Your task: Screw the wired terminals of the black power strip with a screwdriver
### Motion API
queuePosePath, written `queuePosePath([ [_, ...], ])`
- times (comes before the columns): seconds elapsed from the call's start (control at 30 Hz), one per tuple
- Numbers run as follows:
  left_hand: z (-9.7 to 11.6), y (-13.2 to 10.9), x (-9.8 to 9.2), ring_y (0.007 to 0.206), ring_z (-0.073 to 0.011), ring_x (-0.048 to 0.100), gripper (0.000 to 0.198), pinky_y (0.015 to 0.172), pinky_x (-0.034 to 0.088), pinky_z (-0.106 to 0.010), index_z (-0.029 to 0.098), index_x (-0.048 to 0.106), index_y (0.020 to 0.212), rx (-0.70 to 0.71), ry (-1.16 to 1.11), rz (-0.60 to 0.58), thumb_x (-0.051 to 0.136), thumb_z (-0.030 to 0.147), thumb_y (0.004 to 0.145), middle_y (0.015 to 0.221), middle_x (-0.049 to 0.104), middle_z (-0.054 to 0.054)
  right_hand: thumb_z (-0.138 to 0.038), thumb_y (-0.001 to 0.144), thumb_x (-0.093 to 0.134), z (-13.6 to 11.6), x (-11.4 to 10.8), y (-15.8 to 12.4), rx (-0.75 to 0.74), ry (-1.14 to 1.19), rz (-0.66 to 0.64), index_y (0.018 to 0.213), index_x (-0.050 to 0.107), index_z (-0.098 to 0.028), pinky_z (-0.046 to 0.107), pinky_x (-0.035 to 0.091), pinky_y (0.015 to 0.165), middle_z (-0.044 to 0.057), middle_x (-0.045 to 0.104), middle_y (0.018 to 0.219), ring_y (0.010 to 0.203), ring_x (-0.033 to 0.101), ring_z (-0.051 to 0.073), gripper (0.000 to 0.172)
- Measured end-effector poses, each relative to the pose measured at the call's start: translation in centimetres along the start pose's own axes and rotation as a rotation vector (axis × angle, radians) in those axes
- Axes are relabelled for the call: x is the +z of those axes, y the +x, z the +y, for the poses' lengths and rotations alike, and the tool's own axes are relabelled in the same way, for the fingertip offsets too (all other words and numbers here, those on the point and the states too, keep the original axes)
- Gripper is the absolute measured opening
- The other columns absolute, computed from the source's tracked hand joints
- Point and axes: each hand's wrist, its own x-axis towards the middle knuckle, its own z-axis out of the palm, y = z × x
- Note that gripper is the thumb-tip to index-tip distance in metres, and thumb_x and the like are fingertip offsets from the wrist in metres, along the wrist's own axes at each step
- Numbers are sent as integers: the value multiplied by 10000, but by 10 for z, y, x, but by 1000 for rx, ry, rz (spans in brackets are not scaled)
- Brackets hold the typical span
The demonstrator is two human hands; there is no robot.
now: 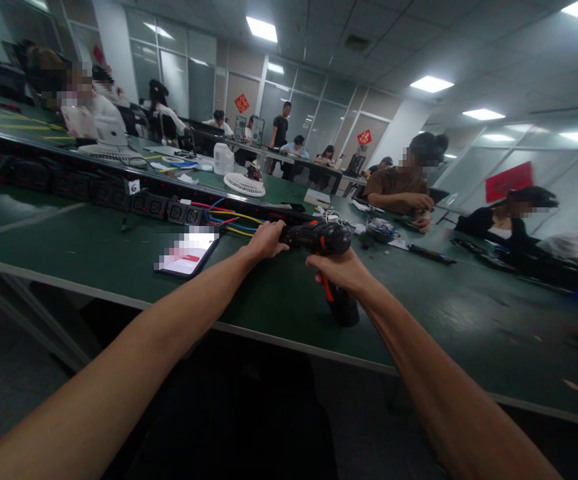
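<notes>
My right hand (pixel 341 270) is wrapped round the grip of a black and orange cordless drill (pixel 321 237). The drill points left, its battery base low near the green tabletop. My left hand (pixel 267 241) is closed at the drill's front end, beside the end of a long black power strip (pixel 151 205). What the left fingers hold is hidden by the hand and dark parts. Red, blue and yellow wires (pixel 233 219) run from the strip's last sockets towards that hand.
A lit phone (pixel 186 253) lies left of my left arm. Behind the strip stand a white fan (pixel 245 185) and a white jug (pixel 223 160). Bagged parts (pixel 383 230) and a dark bar (pixel 431 254) lie to the right. Several people sit at nearby tables.
</notes>
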Motion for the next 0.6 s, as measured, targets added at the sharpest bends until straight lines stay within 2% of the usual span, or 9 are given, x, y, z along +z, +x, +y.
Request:
queuePosePath([
  [0.2, 4, -2, -5, 1150, -339, 653, 529, 955, 504, -396, 148, 620, 1282, 16, 56, -9, 791, 376, 836, 1224, 717, -162, -91, 713, 666, 0, 2, 0, -11, 25, 0, 839, 610, -193, 222, 408, 396, -21, 572, 610, 466, 585, 130, 172],
  [0.4, 6, -3, -7, 1155, -344, 655, 541, 961, 500, -401, 131, 621, 1285, 52, 94, -12, 788, 386, 838, 1215, 720, -174, -134, 752, 686, -2, -1, -3, 17, 8, 18, 867, 626, -183, 244, 429, 401, -14, 581, 595, 456, 576, 139, 138],
  [0.6, 2, 0, -5, 1144, -334, 665, 553, 933, 514, -379, 166, 629, 1288, -1, 66, -38, 806, 418, 829, 1187, 727, -156, -106, 768, 641, -2, -3, -3, 18, -1, 14, 802, 609, -189, 241, 429, 411, -16, 558, 528, 445, 546, 134, 95],
])
